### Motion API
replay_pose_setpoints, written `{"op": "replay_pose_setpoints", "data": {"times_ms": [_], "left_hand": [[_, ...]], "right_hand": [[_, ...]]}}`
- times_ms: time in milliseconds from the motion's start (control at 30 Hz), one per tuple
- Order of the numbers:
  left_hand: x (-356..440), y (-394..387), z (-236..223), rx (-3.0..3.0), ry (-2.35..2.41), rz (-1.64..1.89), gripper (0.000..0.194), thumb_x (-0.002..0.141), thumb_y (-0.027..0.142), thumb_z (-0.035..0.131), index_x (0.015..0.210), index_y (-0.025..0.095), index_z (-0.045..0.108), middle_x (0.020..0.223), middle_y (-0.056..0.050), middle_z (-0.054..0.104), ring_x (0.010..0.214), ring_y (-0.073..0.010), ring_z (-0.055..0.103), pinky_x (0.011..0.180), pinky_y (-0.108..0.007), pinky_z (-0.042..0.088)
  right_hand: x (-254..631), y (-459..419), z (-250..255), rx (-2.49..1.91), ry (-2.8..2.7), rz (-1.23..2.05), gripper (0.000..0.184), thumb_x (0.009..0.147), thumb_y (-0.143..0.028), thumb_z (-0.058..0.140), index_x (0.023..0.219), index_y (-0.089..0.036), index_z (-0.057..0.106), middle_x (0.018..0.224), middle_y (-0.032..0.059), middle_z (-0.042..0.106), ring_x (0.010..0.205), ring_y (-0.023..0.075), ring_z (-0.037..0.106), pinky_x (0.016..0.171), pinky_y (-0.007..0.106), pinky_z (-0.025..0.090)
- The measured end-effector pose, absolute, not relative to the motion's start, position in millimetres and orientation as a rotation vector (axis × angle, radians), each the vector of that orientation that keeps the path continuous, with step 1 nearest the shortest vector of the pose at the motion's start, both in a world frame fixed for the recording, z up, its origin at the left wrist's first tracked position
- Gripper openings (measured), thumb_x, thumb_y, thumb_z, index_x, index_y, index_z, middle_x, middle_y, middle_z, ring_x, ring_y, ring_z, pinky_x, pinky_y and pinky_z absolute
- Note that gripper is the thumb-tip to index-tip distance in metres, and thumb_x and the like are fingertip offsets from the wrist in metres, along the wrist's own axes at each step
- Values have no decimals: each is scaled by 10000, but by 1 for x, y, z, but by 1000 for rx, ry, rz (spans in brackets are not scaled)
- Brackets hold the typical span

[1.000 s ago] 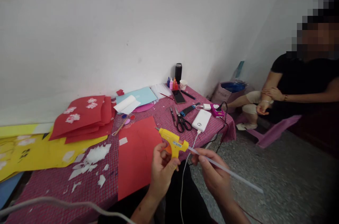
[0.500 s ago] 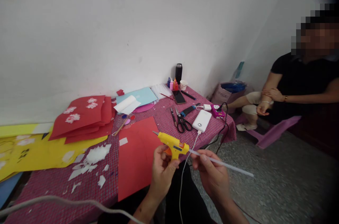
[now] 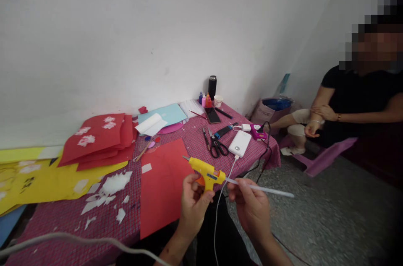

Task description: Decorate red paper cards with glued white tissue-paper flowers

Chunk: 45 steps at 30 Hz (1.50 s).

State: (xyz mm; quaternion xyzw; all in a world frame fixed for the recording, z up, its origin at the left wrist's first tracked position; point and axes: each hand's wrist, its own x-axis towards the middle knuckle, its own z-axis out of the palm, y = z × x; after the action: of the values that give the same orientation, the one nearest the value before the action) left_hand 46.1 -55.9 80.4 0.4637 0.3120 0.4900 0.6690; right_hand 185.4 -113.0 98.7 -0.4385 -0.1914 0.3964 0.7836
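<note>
My left hand (image 3: 195, 205) is closed round the handle of a yellow hot glue gun (image 3: 204, 171), its metal nozzle pointing left. A long translucent glue stick (image 3: 267, 190) runs from the back end of the gun out to the right. Between thumb and fingers, my right hand (image 3: 250, 207) pinches that stick a short way behind the gun. Both hands are above the near edge of the table, over my lap. Below and left of the gun lies a red sheet of paper (image 3: 163, 190) with a small white piece on it.
Black scissors (image 3: 217, 146), a white power bank (image 3: 240, 143) with a cable, a phone (image 3: 213, 115) and a magenta socket block (image 3: 258, 131) lie on the checked cloth. Red folded papers (image 3: 97, 136) and white scraps (image 3: 116, 182) are at left. A person (image 3: 355, 94) sits at right.
The free end of the glue stick has swung up and a little left, so it lies flatter. Both hands keep their hold, and the gun has barely shifted.
</note>
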Motion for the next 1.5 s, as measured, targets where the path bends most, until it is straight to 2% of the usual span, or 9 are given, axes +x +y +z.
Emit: {"op": "replay_pose_setpoints", "data": {"times_ms": [200,367,533,800,1500], "left_hand": [[47,-58,82,1040,695,1096,523,828,348,748,1195,217,398,815,1,634,678,-138,623,632,-274,512],[48,-59,84,1009,685,1096,517,828,337,749,1196,220,406,836,-5,643,706,-142,627,644,-273,513],[48,-59,87,1000,679,1101,488,843,332,733,1191,225,409,854,-4,644,725,-143,630,646,-269,515],[47,-62,86,1021,709,1100,496,839,351,737,1196,218,421,820,8,626,696,-137,621,639,-271,521],[46,-70,82,1092,759,1061,486,842,350,738,1217,206,465,883,-31,660,765,-163,623,704,-281,500]], "right_hand": [[184,-112,98,-985,-438,832,221,864,-394,709,833,-176,715,746,61,721,563,153,608,535,267,480],[181,-114,93,-1018,-562,882,252,896,-395,669,1006,-172,711,873,86,735,660,179,640,606,302,507],[176,-116,96,-938,-581,885,298,851,-323,724,1122,-211,674,918,75,738,649,163,622,623,306,501],[176,-114,98,-975,-542,794,192,846,-346,725,972,-202,743,799,59,739,604,158,608,602,302,488],[176,-112,97,-1043,-535,737,256,899,-396,669,735,-200,676,658,17,634,592,157,549,595,285,444]]}}
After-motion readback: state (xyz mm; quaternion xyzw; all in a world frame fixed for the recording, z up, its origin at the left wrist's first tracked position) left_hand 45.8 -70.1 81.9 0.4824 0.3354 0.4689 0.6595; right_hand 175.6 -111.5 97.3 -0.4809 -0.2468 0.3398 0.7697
